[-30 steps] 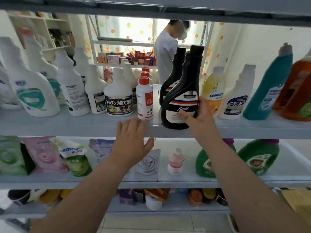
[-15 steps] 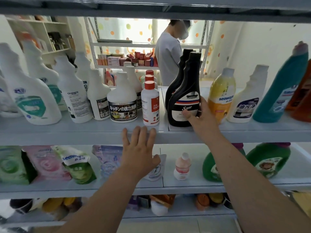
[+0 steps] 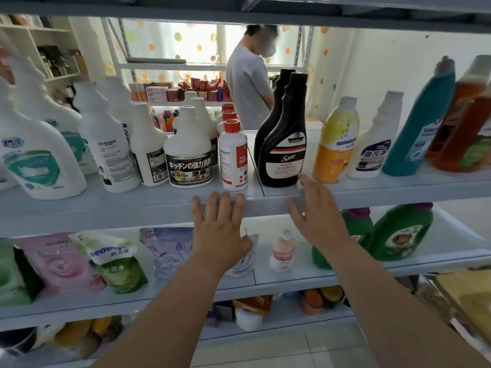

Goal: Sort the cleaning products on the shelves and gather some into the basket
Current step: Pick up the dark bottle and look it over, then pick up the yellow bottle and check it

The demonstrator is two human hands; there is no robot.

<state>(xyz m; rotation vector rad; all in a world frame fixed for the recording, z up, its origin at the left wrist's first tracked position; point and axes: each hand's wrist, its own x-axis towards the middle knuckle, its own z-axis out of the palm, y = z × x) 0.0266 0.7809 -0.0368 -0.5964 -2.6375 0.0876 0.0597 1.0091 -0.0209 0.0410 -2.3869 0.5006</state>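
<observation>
Your right hand [image 3: 316, 208], grip wide and empty, has the tall black plastic bottle [image 3: 283, 144] at its eleven o'clock, just beside the fingertips. Your left hand [image 3: 220, 229], grip wide too, is at the edge of the grey metal shelf [image 3: 106, 205].

One wide-angle view only, worn on the head. Faces forward and a little down, square onto the front edge of the middle shelf [image 3: 106, 211], near enough for both hands to reach it. Catches the left hand [image 3: 220, 229] and right hand [image 3: 316, 213] from behind, low in the centre. Takes in the underside of the top shelf [image 3: 239, 11] above, the lower shelf [image 3: 292, 281] and bottom shelf [image 3: 281, 318] beneath, then a strip of floor [image 3: 265, 350]. Looks through the open rack to a second rack [image 3: 164, 66] and a person [image 3: 247, 83] well beyond.
</observation>
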